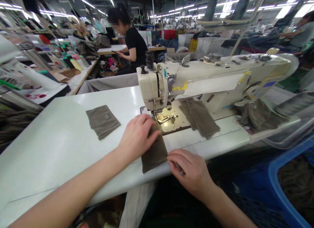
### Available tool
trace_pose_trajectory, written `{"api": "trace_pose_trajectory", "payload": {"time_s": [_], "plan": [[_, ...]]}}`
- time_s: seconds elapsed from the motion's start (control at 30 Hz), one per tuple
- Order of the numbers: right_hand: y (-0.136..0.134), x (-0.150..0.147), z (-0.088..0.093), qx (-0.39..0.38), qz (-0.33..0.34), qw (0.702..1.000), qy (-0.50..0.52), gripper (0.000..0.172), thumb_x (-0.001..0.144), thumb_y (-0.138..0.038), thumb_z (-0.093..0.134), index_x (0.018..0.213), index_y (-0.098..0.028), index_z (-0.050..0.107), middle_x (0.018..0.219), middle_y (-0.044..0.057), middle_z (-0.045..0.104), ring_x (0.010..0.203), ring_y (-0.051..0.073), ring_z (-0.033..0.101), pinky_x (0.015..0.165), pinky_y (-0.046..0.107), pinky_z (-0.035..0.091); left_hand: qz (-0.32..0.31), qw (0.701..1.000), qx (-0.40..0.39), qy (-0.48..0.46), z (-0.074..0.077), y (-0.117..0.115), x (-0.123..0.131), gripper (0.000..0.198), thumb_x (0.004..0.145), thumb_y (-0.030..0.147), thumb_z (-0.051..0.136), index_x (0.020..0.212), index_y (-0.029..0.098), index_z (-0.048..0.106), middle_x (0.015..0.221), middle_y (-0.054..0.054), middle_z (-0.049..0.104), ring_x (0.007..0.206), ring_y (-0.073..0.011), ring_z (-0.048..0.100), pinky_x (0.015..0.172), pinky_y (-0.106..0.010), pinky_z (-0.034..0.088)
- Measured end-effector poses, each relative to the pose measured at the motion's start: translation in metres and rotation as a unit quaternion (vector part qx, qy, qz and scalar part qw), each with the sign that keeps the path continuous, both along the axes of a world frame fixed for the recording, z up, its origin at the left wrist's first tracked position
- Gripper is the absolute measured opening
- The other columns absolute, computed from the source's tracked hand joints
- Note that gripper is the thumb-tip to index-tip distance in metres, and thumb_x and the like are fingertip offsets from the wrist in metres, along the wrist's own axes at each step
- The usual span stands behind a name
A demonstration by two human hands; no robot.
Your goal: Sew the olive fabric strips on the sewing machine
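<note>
A brown fabric piece [155,156] lies at the front edge of the table, its far end near the needle area of a sewing machine [153,90]. My left hand [138,134] rests on its upper left part, fingers bent over the cloth and thumb lying across it. The fingertips are close to the presser foot [157,116] and partly hidden. My right hand [190,170] pinches the right edge of the piece near its lower corner. A small grey object, too hidden to name, shows inside the curled right fingers.
Left on the table lies another brown piece [103,121] with a small label-like patch. More brown pieces [200,116] lie under the machine arm, and a brown cloth heap [261,115] sits at right. A blue crate [274,175] stands lower right. A person [136,41] sits beyond the table.
</note>
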State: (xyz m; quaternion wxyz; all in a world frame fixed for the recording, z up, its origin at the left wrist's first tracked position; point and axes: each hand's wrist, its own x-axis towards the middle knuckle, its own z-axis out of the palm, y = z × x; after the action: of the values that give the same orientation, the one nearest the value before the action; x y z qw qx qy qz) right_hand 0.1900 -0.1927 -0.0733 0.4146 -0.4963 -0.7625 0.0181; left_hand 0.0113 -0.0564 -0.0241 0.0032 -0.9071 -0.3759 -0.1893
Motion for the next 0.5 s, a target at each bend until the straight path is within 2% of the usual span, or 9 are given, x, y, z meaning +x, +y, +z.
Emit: {"api": "trace_pose_trajectory", "payload": {"time_s": [0.07, 0.17, 0.3, 0.5], "plan": [[0.001, 0.001, 0.0, 0.001, 0.001, 1.0, -0.018, 0.016, 0.091, -0.007, 0.054, 0.096, -0.018, 0.065, 0.094, 0.006, 0.072, 0.081, 0.017, 0.068, 0.071, 0.027, 0.053, -0.124, 0.992, -0.029, 0.005, -0.003, -0.033, -0.007, 0.018, 0.091, 0.036, 0.064, 0.096, 0.018, 0.066, 0.104, -0.009, 0.068, 0.095, -0.0257, 0.064, 0.083, -0.041, 0.056], [0.001, 0.002, 0.0, -0.03, 0.018, 0.998, -0.058, 0.016, 0.094, -0.01, 0.051, 0.095, -0.018, 0.065, 0.095, 0.007, 0.07, 0.082, 0.018, 0.066, 0.067, 0.027, 0.052, -0.208, 0.977, 0.032, 0.033, -0.018, -0.067, -0.02, 0.017, 0.096, 0.019, 0.053, 0.106, 0.015, 0.066, 0.107, -0.011, 0.072, 0.099, -0.025, 0.067, 0.082, -0.038, 0.06], [-0.003, 0.003, 0.001, -0.072, 0.024, 0.992, -0.102, 0.019, 0.093, -0.011, 0.049, 0.1, -0.018, 0.066, 0.096, 0.007, 0.068, 0.082, 0.019, 0.064, 0.062, 0.028, 0.048, -0.238, 0.964, 0.104, 0.051, -0.037, -0.079, -0.032, 0.03, 0.097, 0.011, 0.046, 0.123, 0.009, 0.062, 0.122, -0.015, 0.071, 0.113, -0.0277, 0.067, 0.09, -0.039, 0.062], [-0.009, 0.007, 0.004, -0.09, 0.04, 0.986, -0.132, 0.027, 0.087, -0.009, 0.05, 0.108, -0.018, 0.065, 0.102, 0.008, 0.067, 0.083, 0.02, 0.062, 0.062, 0.029, 0.046, -0.232, 0.97, 0.064, 0.037, -0.036, -0.083, -0.035, 0.04, 0.091, 0.006, 0.045, 0.127, 0.008, 0.061, 0.129, -0.017, 0.068, 0.121, -0.0303, 0.065, 0.092, -0.043, 0.063]]}}
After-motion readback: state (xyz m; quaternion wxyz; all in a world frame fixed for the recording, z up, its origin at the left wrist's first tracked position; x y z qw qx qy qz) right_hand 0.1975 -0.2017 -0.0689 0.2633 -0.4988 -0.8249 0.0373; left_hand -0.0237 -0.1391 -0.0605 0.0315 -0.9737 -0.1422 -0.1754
